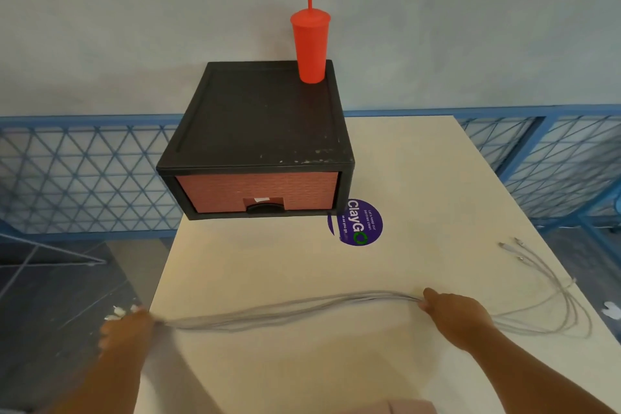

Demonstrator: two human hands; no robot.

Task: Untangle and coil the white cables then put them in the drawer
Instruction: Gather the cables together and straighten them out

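Note:
Several white cables (pixel 285 311) stretch in a bundle across the cream table (pixel 420 178) between my two hands. My left hand (pixel 126 329) grips one end at the table's left edge, with white plugs sticking out past it. My right hand (pixel 453 311) pinches the bundle further right. Beyond it the cables loop over the table's right side and their far ends lie near the right edge. The black drawer unit (pixel 258 118) stands at the back left of the table, its red drawer (pixel 257 191) closed.
A red tumbler with a straw (pixel 311 44) stands on the drawer unit's back right corner. A purple round sticker (pixel 358 222) lies flat beside the unit. Blue mesh railing (pixel 84 171) runs behind and beside the table. The floor drops away on the left.

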